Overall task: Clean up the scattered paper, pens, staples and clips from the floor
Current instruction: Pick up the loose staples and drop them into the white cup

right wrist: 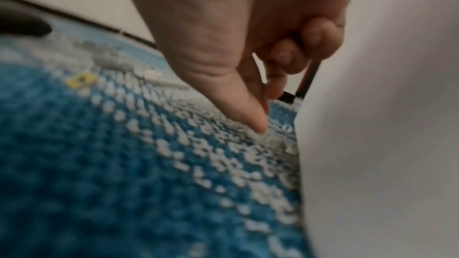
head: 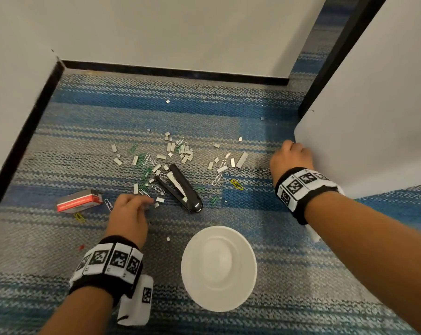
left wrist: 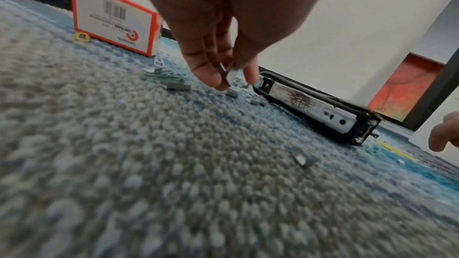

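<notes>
Staples (head: 178, 151) and paper clips (head: 145, 158) lie scattered across the looped carpet (head: 83, 146), thickest just beyond the left hand (head: 129, 209). That hand pinches a short strip of staples (left wrist: 229, 75) between thumb and fingertips, lifted just off the pile in the left wrist view; from the head view the strip itself is hidden under the fingers. Right beside the hand lies a black stapler (head: 180, 189), opened so its metal tray shows. To the hand's left sits a small red and white cardboard box (head: 80, 200); its label carries a barcode, a red ring logo and upside-down print too blurred to read. A yellow clip (head: 79, 217) lies just beside the box. Nearer the person, between the two arms, stands a round white bowl (head: 192, 262). The right hand (head: 290, 157) is down at the edge of a white sheet (head: 364, 141), fingers curled, thumb tip touching the carpet; that wrist view is blurred, and whether the fingers actually grip anything cannot be told. Another yellow clip (head: 236, 184) lies to its left.
</notes>
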Demonstrator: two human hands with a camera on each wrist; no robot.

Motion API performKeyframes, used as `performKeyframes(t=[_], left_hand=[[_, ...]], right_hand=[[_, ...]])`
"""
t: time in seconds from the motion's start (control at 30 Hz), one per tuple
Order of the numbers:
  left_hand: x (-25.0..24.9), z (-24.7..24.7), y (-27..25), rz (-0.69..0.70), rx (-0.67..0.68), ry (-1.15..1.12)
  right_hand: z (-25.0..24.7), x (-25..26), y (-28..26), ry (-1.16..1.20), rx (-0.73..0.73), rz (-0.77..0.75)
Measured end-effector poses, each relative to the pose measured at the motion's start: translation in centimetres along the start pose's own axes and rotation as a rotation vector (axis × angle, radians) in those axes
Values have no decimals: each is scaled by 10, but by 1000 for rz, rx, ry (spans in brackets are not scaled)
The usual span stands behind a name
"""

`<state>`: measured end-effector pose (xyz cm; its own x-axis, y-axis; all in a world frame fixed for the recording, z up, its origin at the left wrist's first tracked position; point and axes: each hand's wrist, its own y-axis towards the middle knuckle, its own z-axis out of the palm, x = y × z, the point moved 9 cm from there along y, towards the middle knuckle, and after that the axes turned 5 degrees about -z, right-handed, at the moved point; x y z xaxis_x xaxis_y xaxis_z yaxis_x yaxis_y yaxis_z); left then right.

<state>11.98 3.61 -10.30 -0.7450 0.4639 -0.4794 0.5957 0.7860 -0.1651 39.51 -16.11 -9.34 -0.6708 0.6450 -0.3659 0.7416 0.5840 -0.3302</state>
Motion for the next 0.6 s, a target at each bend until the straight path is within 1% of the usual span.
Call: performKeyframes(t=[0.07, 0.13, 0.2, 0.3, 0.37, 0.4, 0.43, 0.5, 0.57, 0.6], left_hand=[[-3, 1, 0, 23, 7, -15], [-5, 4, -1, 29, 38, -5], [-4, 9, -3, 17, 96, 11], [-1, 13, -3, 0, 147, 52], [0, 10, -2, -19, 129, 30], [0, 6, -1, -26, 99, 4], [0, 2, -1, -28, 65, -26], [4, -5, -1, -48, 2, -103], [15, -6, -1, -136, -16, -267], [22, -4, -1, -209, -10, -401]], right_hand=[[3, 0, 4, -157, 43, -43], [8, -2, 8, -224, 79, -58], [11, -4, 10, -255, 96, -70], [12, -7, 11, -255, 113, -80], [10, -6, 11, -209, 112, -86], [7, -6, 12, -154, 96, -85], [5, -7, 13, -53, 74, -75], [5, -11, 16, 285, 42, -22], [12, -14, 17, 743, 62, 99], [21, -10, 16, 1010, 114, 180]])
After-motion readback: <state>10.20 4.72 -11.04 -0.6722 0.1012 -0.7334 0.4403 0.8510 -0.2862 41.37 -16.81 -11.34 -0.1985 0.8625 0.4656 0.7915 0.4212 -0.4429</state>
